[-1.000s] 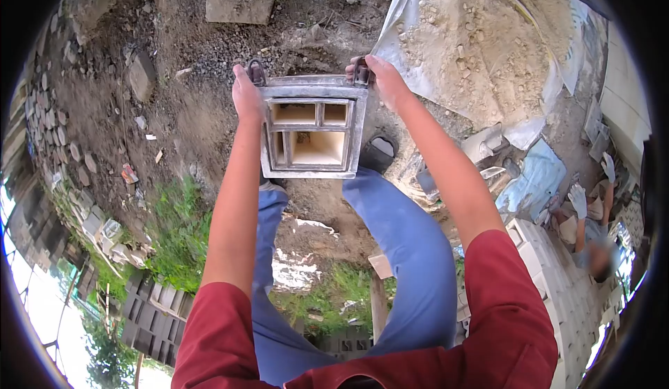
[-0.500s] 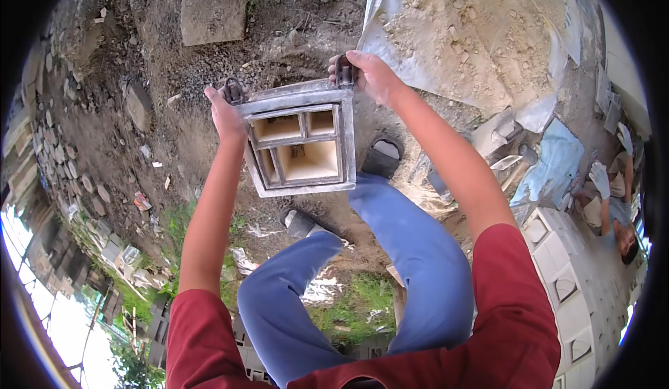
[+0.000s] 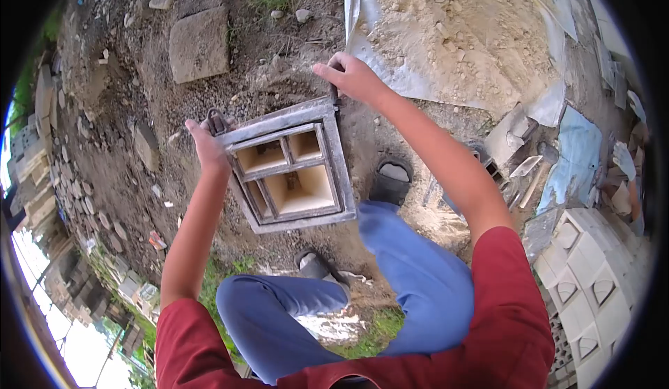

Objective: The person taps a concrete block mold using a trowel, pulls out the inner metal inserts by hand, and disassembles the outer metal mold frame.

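A grey, worn block mould [image 3: 276, 123] with several pale-walled compartments hangs or stands tilted between my hands, in front of my feet. My left hand [image 3: 209, 153] is closed on the dark looped handle [image 3: 217, 121] at its upper left corner, thumb lying along the outside. At the upper right corner, my right hand [image 3: 355, 81] has its fingers curled over the other handle [image 3: 334, 96], which is mostly hidden by the hand. Whether the mould touches the ground cannot be made out.
Sandy soil lies on a pale sheet [image 3: 446, 48] at upper right. A flat stone slab [image 3: 201, 44] rests on the dirt at upper left. Stacked pale blocks [image 3: 582, 270] stand at right, near a blue sheet [image 3: 575, 149] and a co-worker's gloved hand [image 3: 624, 159]. My sandalled foot [image 3: 391, 179] is close by.
The mould has shifted left and down in view and turned, its right side now higher. Both hands moved left with it, still at the handles. The whole view has also shifted.
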`<state>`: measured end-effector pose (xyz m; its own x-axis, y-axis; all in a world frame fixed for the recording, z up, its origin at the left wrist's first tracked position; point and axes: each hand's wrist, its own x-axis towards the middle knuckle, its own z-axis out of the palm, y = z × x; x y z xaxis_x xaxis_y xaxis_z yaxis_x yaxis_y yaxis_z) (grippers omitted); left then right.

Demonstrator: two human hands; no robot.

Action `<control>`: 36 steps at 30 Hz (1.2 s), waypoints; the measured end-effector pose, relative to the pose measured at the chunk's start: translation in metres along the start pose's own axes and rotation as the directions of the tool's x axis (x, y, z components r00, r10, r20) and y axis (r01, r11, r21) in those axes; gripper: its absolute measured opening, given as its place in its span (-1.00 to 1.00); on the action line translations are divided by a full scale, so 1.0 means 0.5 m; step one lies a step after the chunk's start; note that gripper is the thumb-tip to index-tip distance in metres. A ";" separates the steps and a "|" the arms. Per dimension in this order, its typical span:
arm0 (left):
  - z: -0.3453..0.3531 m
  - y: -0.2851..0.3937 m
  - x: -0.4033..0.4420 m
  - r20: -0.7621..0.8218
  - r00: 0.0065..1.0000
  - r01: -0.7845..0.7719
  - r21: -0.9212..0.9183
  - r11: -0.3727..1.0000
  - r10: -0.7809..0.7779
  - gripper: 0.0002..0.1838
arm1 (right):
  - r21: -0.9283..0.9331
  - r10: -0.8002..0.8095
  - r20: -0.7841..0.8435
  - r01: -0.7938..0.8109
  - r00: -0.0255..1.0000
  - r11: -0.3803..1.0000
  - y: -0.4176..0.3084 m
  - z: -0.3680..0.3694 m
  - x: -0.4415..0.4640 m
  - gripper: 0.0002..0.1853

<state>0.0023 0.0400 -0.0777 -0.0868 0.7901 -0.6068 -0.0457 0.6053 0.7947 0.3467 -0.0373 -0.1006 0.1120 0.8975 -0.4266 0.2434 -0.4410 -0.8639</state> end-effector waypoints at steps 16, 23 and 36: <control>0.016 0.020 -0.022 0.095 0.995 0.026 0.009 1.000 -0.026 -0.26 | -0.090 -0.179 0.008 0.179 0.984 0.980 0.012 -0.031 -0.020 -0.51; 0.031 0.031 -0.037 0.070 0.996 0.056 0.026 0.998 -0.058 -0.28 | 0.013 -0.097 -0.080 0.099 0.992 0.995 0.033 -0.089 -0.090 -0.64; 0.020 0.019 0.001 0.059 0.998 -0.030 0.126 0.992 0.023 -0.40 | -0.025 -0.014 -0.323 0.006 0.946 1.000 0.129 -0.155 -0.198 -0.56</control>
<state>0.0116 0.0470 -0.0705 -0.0291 0.8081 -0.5884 0.0826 0.5886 0.8042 0.4260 -0.1542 -0.0935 0.4141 0.8575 -0.3054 0.2676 -0.4354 -0.8595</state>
